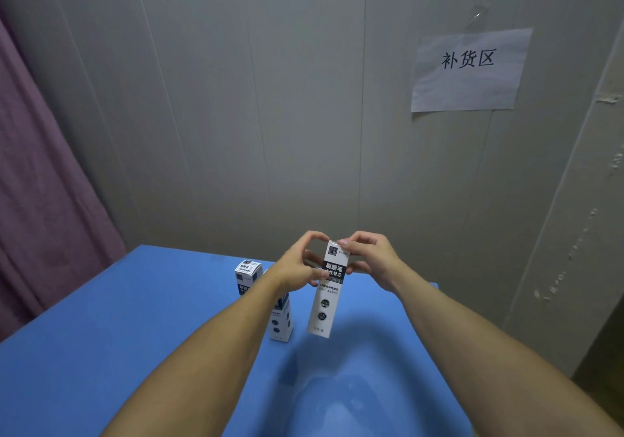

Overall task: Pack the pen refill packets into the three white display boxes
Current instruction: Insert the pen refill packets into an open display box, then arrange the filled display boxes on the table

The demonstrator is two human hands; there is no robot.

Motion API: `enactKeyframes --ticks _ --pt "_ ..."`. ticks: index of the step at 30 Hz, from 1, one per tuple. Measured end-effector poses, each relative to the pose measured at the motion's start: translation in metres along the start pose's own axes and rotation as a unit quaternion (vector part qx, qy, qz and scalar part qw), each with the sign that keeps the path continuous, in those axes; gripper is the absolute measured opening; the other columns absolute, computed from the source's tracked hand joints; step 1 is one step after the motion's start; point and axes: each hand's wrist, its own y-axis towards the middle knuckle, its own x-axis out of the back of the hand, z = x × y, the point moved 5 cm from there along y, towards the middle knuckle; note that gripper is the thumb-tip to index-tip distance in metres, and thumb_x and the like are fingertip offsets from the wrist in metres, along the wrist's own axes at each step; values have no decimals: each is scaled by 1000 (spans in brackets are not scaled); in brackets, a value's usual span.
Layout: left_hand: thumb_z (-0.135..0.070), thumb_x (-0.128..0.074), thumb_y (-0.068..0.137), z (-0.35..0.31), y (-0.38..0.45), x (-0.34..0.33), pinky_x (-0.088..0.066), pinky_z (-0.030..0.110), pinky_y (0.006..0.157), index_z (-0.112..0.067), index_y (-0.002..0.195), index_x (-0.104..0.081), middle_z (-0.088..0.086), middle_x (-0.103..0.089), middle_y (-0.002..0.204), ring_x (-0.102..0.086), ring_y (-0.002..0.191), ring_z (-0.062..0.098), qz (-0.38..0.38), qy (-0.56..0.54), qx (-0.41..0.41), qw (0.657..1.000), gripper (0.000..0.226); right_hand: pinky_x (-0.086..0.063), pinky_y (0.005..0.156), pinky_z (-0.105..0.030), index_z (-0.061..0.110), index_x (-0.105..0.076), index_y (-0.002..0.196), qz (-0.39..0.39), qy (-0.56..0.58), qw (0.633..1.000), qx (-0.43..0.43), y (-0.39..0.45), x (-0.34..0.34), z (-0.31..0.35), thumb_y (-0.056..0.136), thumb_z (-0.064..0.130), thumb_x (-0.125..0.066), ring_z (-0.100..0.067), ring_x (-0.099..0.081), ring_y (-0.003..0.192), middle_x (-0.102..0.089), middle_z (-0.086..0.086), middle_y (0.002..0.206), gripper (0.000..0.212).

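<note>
Two bare forearms reach over a blue table [101, 352]. The left hand [297, 268] and right hand [369, 257] together grip the top of a tall white box [326, 296], held upright with its base just above the table. The left forearm partly hides two more boxes, one near [282, 322] and one farther [247, 276]; their contents cannot be seen. Beyond, a paper sign [469, 70] hangs on the grey wall [236, 99], beside a purple curtain [40, 200].
</note>
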Motion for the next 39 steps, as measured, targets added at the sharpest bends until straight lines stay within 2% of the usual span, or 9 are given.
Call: enactKeyframes --ticks 4,8,12,17,21,27,30,34,39 --pt "6 -68 87 -3 2 -2 -63 44 80 -39 122 -50 14 -68 108 -72 96 26 -1 -2 -5 1000 60 -54 60 -38 3 -64 94 24 -22 999 10 -1 2 -1 78 13 -80 -28 -67 83 -70 -18 95 25" --pt "5 -69 85 -12 7 -3 -62 44 82 -41 129 -48 15 -64 113 -71 98 29 -18 -12 -26 999 67 -55 62 -37 28 -50 125 43 -77 996 -28 -2 0 -20 65 15 -89 -25 -72 96 -73 -9 109 73" --pt "13 -67 84 -19 13 -4 -62 43 85 -37 138 -44 14 -62 117 -70 102 28 -19 -36 -29 999 77 -57 68 -35 19 -56 123 46 -177 982 -48 -9 5 -31 74 7 -84 -21 -69 98 -72 -6 108 58" --pt "8 -68 87 -17 17 -6 -59 38 90 -31 142 -45 6 -67 119 -68 109 18 4 7 -32 999 71 -58 69 -30 16 -63 118 20 -190 980 -51 -11 18 -37 75 2 -83 -20 -69 95 -70 -7 108 50" --pt "5 -63 92 -20 13 25 -57 44 96 -25 128 -60 3 -69 116 -67 110 19 -82 19 -26 996 47 -60 73 -34 18 -64 111 -5 -184 981 -61 -10 32 -50 73 2 -84 -23 -70 99 -71 -4 109 46" --pt "7 -56 84 1 -16 101 -58 39 83 -27 90 -72 -2 -75 91 -68 83 16 -266 44 -21 963 39 -61 81 -43 16 -64 111 -21 -206 974 -91 -10 33 -81 72 -2 -83 -24 -69 100 -68 -6 108 46" --pt "2 -56 79 18 -40 131 -56 37 76 -26 80 -71 -1 -74 84 -66 76 19 -357 15 0 934 32 -61 82 -44 20 -64 109 -20 -223 969 -104 -9 28 -101 70 -2 -84 -23 -68 100 -69 -4 107 49" --pt "-1 -52 80 48 -66 149 -53 34 69 -25 82 -70 1 -74 87 -68 81 25 -380 63 53 921 30 -59 87 -46 27 -66 104 -17 -273 955 -114 -6 20 -130 60 6 -89 -20 -68 99 -71 3 103 54" --pt "-7 -57 87 106 -93 152 -57 36 76 -26 88 -71 0 -72 92 -68 91 27 -340 119 145 921 24 -55 90 -39 21 -63 109 -11 -314 942 -114 -6 7 -149 64 10 -90 -20 -67 97 -70 3 104 54"
